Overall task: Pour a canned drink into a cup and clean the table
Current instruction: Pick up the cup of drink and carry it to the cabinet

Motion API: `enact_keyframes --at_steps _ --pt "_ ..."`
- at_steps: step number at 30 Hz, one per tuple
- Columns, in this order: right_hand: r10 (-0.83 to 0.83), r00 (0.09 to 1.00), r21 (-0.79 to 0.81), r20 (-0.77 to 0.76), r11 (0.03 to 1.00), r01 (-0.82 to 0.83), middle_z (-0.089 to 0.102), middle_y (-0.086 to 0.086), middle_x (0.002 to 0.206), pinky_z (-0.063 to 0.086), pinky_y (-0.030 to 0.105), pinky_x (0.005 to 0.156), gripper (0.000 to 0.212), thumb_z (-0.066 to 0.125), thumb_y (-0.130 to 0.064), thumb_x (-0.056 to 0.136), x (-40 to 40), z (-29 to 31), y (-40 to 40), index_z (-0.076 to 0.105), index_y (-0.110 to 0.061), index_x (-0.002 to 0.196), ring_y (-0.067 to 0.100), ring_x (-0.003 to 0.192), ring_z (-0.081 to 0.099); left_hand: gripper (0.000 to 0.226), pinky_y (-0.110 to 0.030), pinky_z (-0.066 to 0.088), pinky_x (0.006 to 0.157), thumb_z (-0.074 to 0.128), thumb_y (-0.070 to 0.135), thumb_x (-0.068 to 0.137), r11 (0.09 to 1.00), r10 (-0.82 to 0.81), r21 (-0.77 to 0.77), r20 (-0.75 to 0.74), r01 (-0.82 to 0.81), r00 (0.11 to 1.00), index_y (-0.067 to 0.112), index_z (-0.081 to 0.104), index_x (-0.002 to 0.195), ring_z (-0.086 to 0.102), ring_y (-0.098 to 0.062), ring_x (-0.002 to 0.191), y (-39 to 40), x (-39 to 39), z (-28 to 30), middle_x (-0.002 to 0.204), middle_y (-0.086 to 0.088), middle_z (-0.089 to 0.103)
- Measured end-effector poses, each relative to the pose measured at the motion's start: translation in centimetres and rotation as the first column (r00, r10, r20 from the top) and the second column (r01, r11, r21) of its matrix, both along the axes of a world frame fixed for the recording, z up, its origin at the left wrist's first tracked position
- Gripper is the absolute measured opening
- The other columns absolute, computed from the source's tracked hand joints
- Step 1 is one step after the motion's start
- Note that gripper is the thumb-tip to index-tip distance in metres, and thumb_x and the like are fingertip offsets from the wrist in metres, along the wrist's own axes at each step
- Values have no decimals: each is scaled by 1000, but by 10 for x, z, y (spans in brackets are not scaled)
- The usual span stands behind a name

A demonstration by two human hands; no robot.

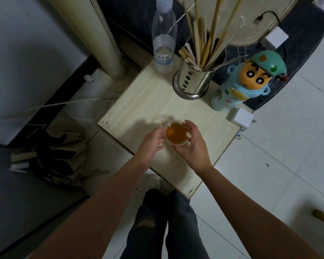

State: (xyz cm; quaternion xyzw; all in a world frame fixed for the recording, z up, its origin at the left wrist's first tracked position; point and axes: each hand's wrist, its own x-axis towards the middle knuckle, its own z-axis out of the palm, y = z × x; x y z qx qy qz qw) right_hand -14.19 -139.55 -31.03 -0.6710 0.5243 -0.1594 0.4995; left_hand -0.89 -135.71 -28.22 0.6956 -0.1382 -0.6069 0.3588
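Cup [176, 134] of amber drink sits near the tabletop's [153, 101] near edge, between both hands. Left hand [151, 142] and right hand [192, 144] curl around its sides, holding it.

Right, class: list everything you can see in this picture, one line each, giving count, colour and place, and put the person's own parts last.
table: one, pale wood, centre
cup: one, clear, holding amber drink, near the table's front edge, between both hands
water bottle: one, clear with white cap, far left corner of the table
utensil holder: one, shiny metal, full of pale chopsticks, far middle of the table
cartoon flask: one, light blue with yellow face, far right of the table
charger: one, white, right edge of the table
umbrella: one, dark and tan, on the floor to the left
legs: two, dark trousers, bottom centre
left hand: one, fingers curled on the cup's left side
right hand: one, fingers curled round the cup's right side
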Motion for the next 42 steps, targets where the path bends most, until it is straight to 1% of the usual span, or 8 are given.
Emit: enact_keyframes --at_steps 3,11,19,24,31,33,38,42 --pt "2 1000 -10 -21 1000 -2 46 3 136 42 28 100 81 77 -24 72 2 -3 2 32 -12 138 13 123 45 31 -31 42 95 26 32 100 1000 -4 -1 -8 4 1000 31 56 94 53 -13 114 0 2 -2 109 3 60" --pt "-6 999 -30 -44 1000 5 45 7 138 41 27 100 83 76 -24 72 2 -5 5 30 -10 139 17 126 44 43 -32 42 98 24 34 100 999 -32 -2 -10 32 999 14 51 125 51 -16 119 2 5 -8 127 -6 57" --pt "50 990 -54 -132 997 -57 39 9 143 31 18 99 90 71 -18 78 -2 7 7 13 -8 146 15 128 40 25 -35 41 101 29 31 99 999 -40 3 -3 40 999 32 51 89 53 -15 112 1 8 5 114 -2 58" --pt "61 974 -51 -220 996 -74 35 6 146 34 29 107 87 69 -16 80 -16 30 4 13 -15 146 19 131 38 34 -32 42 97 31 31 98 996 -88 5 50 88 995 16 55 116 54 -14 110 2 18 29 116 0 58" --pt "81 951 -182 -297 973 -140 40 6 141 28 22 101 69 64 -19 85 -37 103 -1 27 -13 142 19 129 38 32 -37 42 96 46 48 79 986 -164 -4 194 168 967 23 57 96 55 -17 106 6 32 85 108 0 59" --pt "95 942 -229 -321 958 -175 41 8 140 27 21 101 66 63 -20 85 -43 125 -1 29 -12 141 21 128 39 23 -37 40 97 46 41 87 975 -205 -38 233 220 951 25 58 98 53 -17 107 6 33 108 109 0 58" --pt "80 920 -355 -383 907 -227 44 13 139 33 30 102 62 63 -20 86 -55 177 2 33 -9 139 26 126 40 35 -22 33 94 45 28 95 907 -330 -108 416 406 847 18 51 128 45 -7 115 7 34 157 129 4 51" --pt "55 881 -496 -470 809 -316 53 18 128 46 42 93 57 67 -17 81 -66 217 7 44 -5 131 32 115 51 45 -24 32 99 49 27 93 788 -418 -101 636 607 649 15 42 136 42 -16 125 12 30 189 138 -3 45"
